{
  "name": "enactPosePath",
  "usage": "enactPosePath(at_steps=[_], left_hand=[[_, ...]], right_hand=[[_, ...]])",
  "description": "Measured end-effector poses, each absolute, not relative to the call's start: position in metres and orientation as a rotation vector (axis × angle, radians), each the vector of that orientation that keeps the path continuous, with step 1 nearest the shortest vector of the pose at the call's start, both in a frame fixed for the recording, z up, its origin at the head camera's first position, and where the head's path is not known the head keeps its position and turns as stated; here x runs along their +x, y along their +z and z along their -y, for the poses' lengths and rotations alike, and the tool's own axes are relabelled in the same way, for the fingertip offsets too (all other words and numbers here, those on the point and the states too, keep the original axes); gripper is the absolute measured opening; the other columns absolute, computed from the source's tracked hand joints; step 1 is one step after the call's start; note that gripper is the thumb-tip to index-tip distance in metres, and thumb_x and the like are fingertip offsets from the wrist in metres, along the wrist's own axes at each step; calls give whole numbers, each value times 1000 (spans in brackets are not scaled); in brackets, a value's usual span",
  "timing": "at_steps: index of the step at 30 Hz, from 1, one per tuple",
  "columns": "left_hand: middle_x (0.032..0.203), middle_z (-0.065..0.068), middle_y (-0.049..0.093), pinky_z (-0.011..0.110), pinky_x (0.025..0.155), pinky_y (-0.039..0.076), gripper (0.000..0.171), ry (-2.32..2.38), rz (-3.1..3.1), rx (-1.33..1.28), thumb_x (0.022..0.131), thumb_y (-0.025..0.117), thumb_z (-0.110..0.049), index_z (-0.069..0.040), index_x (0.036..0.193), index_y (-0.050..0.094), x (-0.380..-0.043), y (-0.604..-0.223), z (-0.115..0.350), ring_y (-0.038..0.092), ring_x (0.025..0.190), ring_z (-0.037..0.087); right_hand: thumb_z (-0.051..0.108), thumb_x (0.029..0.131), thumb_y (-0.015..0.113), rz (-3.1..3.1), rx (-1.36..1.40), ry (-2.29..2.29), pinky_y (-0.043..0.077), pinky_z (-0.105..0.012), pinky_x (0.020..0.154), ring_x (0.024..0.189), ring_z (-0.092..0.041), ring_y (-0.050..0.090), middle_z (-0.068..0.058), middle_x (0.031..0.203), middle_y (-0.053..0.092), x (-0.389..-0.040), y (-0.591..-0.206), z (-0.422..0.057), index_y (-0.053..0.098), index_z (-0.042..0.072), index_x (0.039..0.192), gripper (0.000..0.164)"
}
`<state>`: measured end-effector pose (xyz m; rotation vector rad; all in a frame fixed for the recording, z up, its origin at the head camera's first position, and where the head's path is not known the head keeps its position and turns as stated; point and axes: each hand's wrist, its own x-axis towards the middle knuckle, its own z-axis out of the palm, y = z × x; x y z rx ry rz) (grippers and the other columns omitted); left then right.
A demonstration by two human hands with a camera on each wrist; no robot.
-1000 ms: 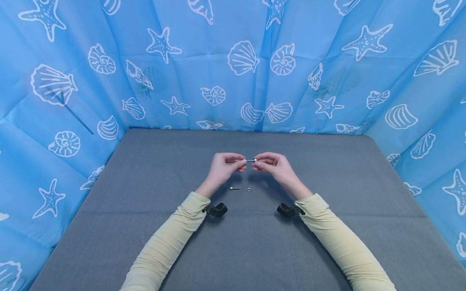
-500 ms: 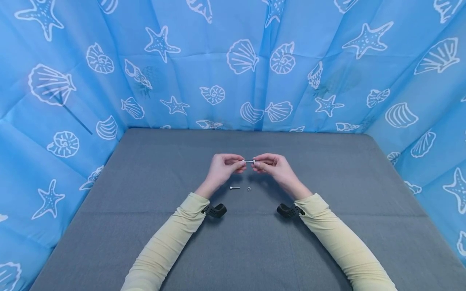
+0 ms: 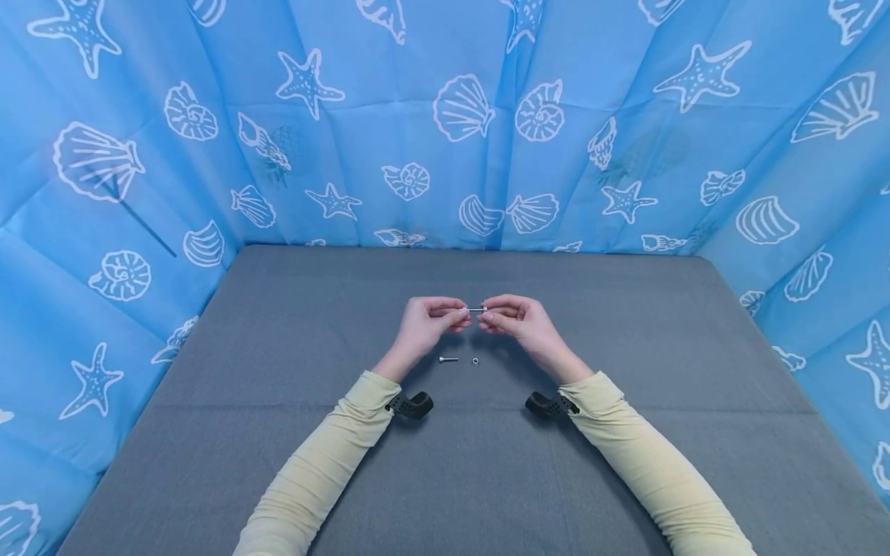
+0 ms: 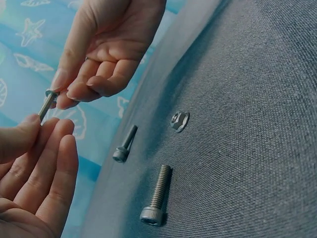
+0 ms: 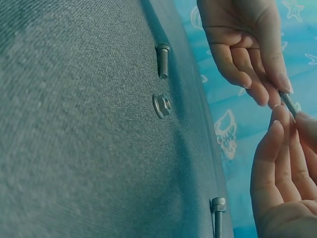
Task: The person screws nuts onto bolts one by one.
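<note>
In the head view a bolt [image 3: 476, 310] lies level between my two hands, raised above the table. My left hand [image 3: 426, 320] pinches its left end between thumb and fingers. At the other end my right hand [image 3: 523, 318] pinches a flange nut [image 4: 51, 93], whose rim shows at the thumb tip in the left wrist view. Bare thread is visible between the two sets of fingertips. Below the hands lie a loose socket-head bolt [image 3: 449, 359] and a loose flange nut [image 3: 476, 361].
A grey cloth covers the table [image 3: 473, 479]. Both wrist views show another bolt [image 4: 125, 145] near the far side, which the hands hide in the head view. A blue curtain [image 3: 417, 93] with shells and starfish stands along the back and sides.
Both hands have come slightly nearer and lower with the bolt. The right thumb and fingers have shifted a little at the nut. The loose bolt and nut stay put.
</note>
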<state>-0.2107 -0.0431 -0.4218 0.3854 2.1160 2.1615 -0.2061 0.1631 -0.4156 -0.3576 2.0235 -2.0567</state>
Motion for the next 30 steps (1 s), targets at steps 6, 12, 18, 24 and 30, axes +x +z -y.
enactPosePath(at_steps=[6,12,18,24,30], left_hand=[[92,20,70,35,72,58,26,2167,-2142,381,90,66,-6,13,107,64,-210,-424,44,71,83,25],[91,19,71,35,72,58,24,2170,-2183,402,90,68,-8,10,105,66,-210,-423,43,71,83,26],[86,16,72,33,70,58,18,2186,-2202,395,89,68,-5,9,100,68,-209,-423,42,71,77,21],[86,17,71,33,69,58,20,2174,-2205,411,89,67,-3,13,102,66,-209,-424,41,71,77,21],[86,18,71,35,70,58,23,2178,-2219,390,89,68,-5,14,102,66,-209,-424,41,71,78,24]], right_hand=[[4,94,61,-2045,-333,-2068,51,-49,87,86,-20,69,-18,98,69,-206,-416,-160,56,-14,117,30],[22,96,61,-2112,-324,-1985,52,-51,83,79,-18,68,-17,92,69,-206,-414,-158,56,-16,114,42],[9,95,61,-2050,-406,-2043,50,-53,87,92,-26,68,-20,105,68,-205,-414,-160,52,-10,122,34],[18,96,61,-2095,-343,-1988,54,-48,82,85,-22,69,-15,95,70,-206,-413,-160,57,-13,115,37],[19,96,60,-2085,-335,-1948,55,-45,81,86,-20,68,-17,100,69,-206,-411,-162,52,-12,122,41]])
